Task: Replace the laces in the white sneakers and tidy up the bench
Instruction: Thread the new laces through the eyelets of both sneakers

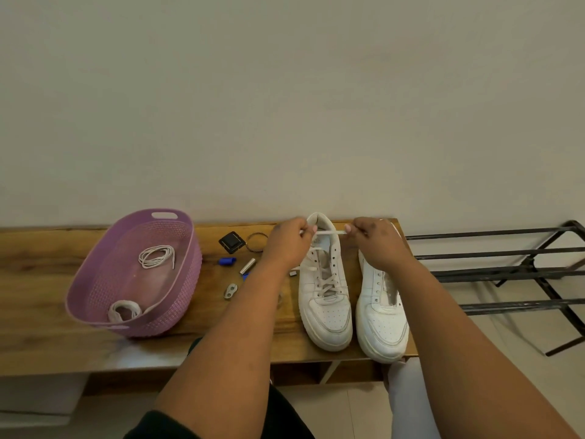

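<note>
— While I watched the head feed, the white lace [327, 232] was stretched flat across the collar of the left sneaker [324, 289], which stood on the wooden bench [38, 299] with its toe toward the camera.

— Who held it?

— Both hands. I saw the left hand [289, 240] pinching one end with curled fingers, and the right hand [376, 240] pinching the other end the same way. The lace ran taut between them, above the sneaker's top eyelets; its lower eyelets were already laced.

— And the other shoe?

— I saw the right sneaker [381, 312] just beside the left sneaker, on its right, touching or nearly so, with no lace in its eyelets.

— What else lay nearby?

— Left of the left sneaker I noted small items: a black square piece [231, 242], a blue clip [228, 261], a silver tube [247, 266] and a metal tag [230, 290]. Farther left stood a purple basket [177, 308] holding a coiled thin lace [157, 256] and a rolled flat lace [124, 310]. Well to the sneaker's right stood a black metal rack [506, 274].
</note>
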